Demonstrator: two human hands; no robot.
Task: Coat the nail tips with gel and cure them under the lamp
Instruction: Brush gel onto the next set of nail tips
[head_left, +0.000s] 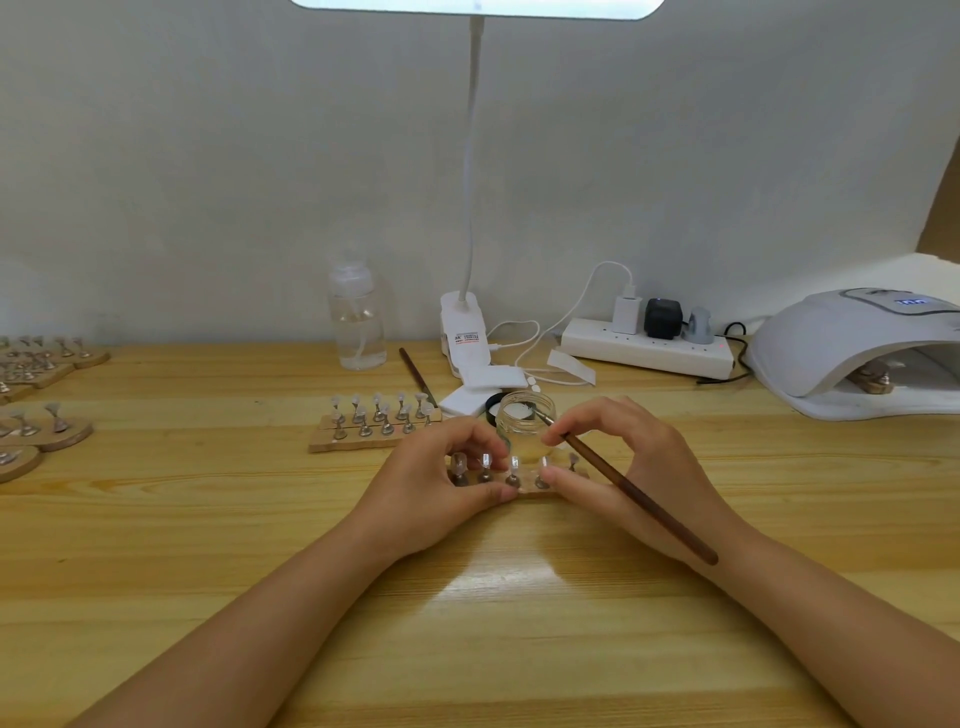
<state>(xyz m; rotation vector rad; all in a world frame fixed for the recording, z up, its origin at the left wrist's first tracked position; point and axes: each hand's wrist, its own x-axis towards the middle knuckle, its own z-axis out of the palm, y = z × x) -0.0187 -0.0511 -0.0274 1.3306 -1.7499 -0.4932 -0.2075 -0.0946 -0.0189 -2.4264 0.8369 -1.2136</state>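
While the brush (631, 491) tip sits at the mouth of the gel jar (524, 423), the strip of nail tips (514, 475) lies directly below it toward the near edge of the tabletop (493, 649), long axis running left-right, parallel to that edge. Jar stands just behind the strip, roughly at its middle, lid off. Right hand (623, 467) pinches the brush between thumb and fingers; the handle slants back and to the right over the right wrist, bristle end pointing up-left into the jar. Left hand (441, 483) grips the strip's left half, fingers curled over the tips, thumb on the near side. So the brush hand is the nearer one to the gel, and the move to the strip looks like a short drop toward the near edge, likely onto a tip between the two hands. Whether gel is loaded on the bristles: can't tell. A second holder of tips (376, 423) sits just left of the jar. Curing lamp (857, 353) is well apart at the far right edge, opening facing left-front, something already inside. Right hand is on its side.
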